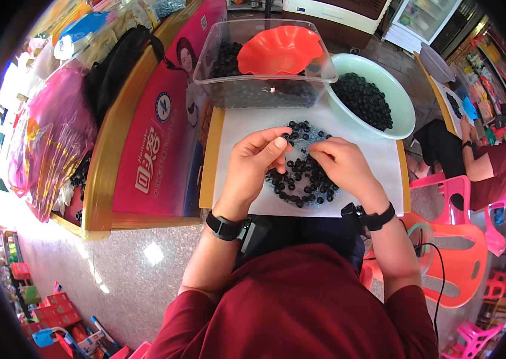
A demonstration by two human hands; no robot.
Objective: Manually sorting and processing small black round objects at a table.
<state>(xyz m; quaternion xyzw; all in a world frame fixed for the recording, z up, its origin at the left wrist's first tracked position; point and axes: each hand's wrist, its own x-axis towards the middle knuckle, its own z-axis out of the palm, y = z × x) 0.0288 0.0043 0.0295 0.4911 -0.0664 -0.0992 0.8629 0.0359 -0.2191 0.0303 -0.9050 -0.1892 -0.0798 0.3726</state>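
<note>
My left hand [256, 158] pinches a small round black piece [286, 136] between thumb and fingertips. Close by on the right, the fingers of my right hand [347, 166] are pressed together; whatever they hold is too small or hidden to name. Beneath both hands, on a white-topped table [235, 125], lies a loose pile of black pieces [305, 185]. Small clear bluish pieces [329, 190] are mixed in with them.
Behind the pile stands a clear plastic bin [205, 72] of black pieces, with a red wavy-rimmed bowl [280, 51] in it. A pale green basin [405, 119] of black pieces sits at right. A pink-sided counter [145, 137] borders the left. Another person [492, 161] works far right.
</note>
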